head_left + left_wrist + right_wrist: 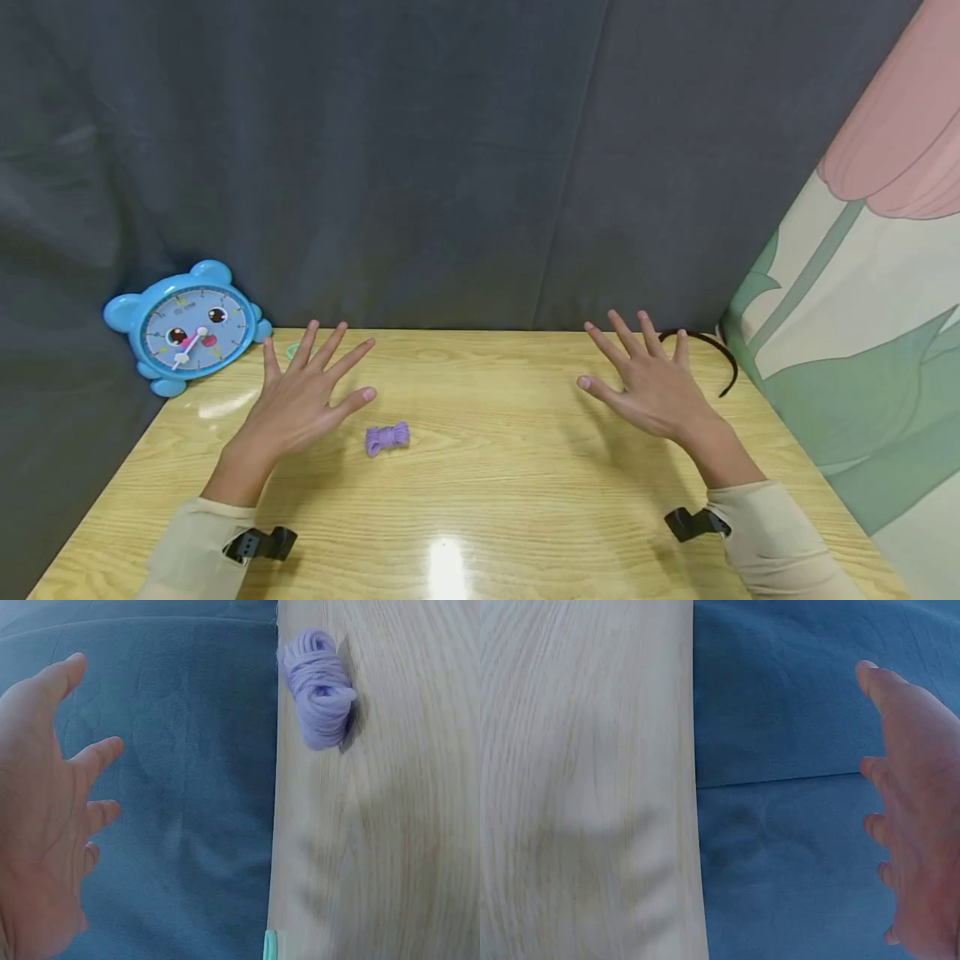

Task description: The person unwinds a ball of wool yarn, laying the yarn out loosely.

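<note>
My left hand (300,408) hovers over the left part of the table with its fingers spread and nothing in it. Just to its right lies a small tied bundle of purple yarn (387,437), which the left wrist view shows as a wound skein (319,690). A green ring-like item (292,351) is partly hidden behind the left fingers; only its edge (271,945) appears in the left wrist view. Over the right part of the table, my right hand (652,387) is held up, fingers spread, holding nothing. Behind it lies a thin black curved band (712,343), partly covered by the fingers.
A blue bear-shaped clock (197,327) leans against the dark curtain (420,167) at the table's back left corner. The wooden table (480,483) ends at that curtain. On the right hangs a floral cloth (862,358). Each wrist wears a black camera (262,543).
</note>
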`<move>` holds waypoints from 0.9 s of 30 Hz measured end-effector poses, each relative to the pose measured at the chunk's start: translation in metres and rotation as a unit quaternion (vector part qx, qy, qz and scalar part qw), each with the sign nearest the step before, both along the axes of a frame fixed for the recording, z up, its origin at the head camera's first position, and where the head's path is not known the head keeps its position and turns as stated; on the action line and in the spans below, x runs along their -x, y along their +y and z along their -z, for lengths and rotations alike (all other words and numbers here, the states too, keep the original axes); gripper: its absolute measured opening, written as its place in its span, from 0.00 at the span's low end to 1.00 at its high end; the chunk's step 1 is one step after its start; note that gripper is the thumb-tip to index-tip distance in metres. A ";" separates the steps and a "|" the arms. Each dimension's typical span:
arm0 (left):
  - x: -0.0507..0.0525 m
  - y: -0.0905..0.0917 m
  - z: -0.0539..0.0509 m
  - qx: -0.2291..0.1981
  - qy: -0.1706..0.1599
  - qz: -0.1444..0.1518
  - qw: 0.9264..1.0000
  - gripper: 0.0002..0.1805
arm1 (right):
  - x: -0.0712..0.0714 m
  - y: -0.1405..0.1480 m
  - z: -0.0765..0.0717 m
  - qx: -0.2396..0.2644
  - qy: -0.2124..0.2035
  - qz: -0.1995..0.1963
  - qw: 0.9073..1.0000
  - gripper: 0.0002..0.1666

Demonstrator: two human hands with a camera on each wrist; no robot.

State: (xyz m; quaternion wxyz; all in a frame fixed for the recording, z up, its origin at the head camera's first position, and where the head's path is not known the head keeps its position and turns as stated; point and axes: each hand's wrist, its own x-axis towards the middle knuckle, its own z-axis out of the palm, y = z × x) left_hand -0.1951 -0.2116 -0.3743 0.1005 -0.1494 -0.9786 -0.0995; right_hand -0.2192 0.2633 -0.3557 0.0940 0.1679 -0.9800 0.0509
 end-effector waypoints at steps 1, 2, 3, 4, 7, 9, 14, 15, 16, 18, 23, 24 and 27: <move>0.000 0.000 0.001 -0.002 0.003 -0.001 1.000 0.40 | 0.000 -0.001 0.001 0.003 0.001 -0.002 1.000 0.48; 0.000 0.000 0.001 -0.004 0.006 -0.001 1.000 0.40 | 0.000 -0.003 0.002 0.006 0.002 -0.005 1.000 0.49; -0.001 0.000 0.002 -0.007 0.009 -0.002 1.000 0.39 | 0.000 -0.004 0.004 0.013 0.003 -0.010 1.000 0.49; -0.002 0.000 0.003 -0.010 0.010 -0.001 1.000 0.39 | 0.001 -0.007 0.006 0.019 0.005 -0.016 1.000 0.49; -0.006 0.000 0.009 -0.018 -0.004 0.002 1.000 0.37 | 0.002 -0.017 0.015 0.043 0.012 -0.041 0.998 0.48; -0.009 0.000 0.016 -0.025 -0.023 0.010 0.999 0.36 | 0.003 -0.027 0.021 0.063 0.017 -0.062 0.996 0.45; -0.013 0.004 0.040 -0.046 -0.055 0.024 0.997 0.32 | 0.000 -0.063 0.036 0.112 0.025 -0.114 0.987 0.39; -0.014 0.005 0.045 -0.050 -0.061 0.023 0.997 0.32 | -0.001 -0.071 0.039 0.122 0.021 -0.123 0.985 0.38; -0.014 0.005 0.049 -0.052 -0.066 0.022 0.996 0.32 | -0.002 -0.080 0.042 0.132 0.016 -0.133 0.982 0.38; -0.014 0.007 0.057 -0.052 -0.075 0.018 0.996 0.32 | -0.004 -0.097 0.048 0.150 0.002 -0.151 0.977 0.36; -0.015 0.013 0.068 -0.063 -0.080 0.003 0.995 0.26 | -0.008 -0.137 0.061 0.185 -0.046 -0.184 0.964 0.34; -0.015 0.014 0.069 -0.066 -0.077 0.000 0.995 0.25 | -0.008 -0.144 0.063 0.189 -0.055 -0.190 0.962 0.33; -0.014 0.015 0.072 -0.074 -0.069 -0.009 0.995 0.22 | -0.010 -0.162 0.069 0.199 -0.076 -0.207 0.955 0.32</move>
